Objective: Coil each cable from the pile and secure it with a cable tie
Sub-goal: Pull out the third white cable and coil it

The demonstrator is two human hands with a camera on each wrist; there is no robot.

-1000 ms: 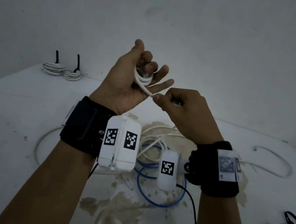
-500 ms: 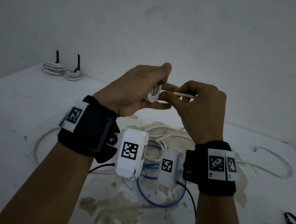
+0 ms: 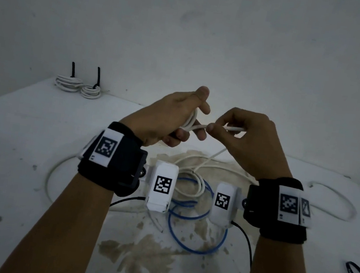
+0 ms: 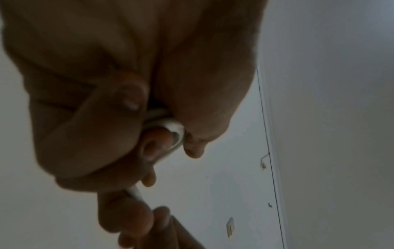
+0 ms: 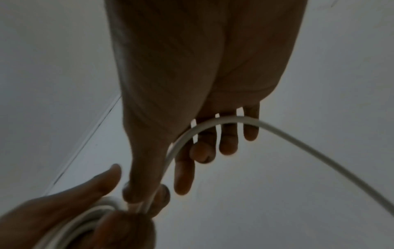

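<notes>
While the left hand (image 3: 172, 121) grips the coil (image 3: 191, 121), the right hand (image 3: 244, 136) pinches the cable (image 3: 234, 128); winding continues, next loop needs slack fed leftward.

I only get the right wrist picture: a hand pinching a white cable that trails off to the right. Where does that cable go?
Observer: In the head view the white cable drops from the right hand into a loose pile on the table.
Visitor: Is anything else in that pile?
Observer: Yes, a blue cable lies looped there among white strands.
Visitor: Are any cables finished?
Observer: Two white coils with black ties sticking up sit at the far left, by the wall.
</notes>
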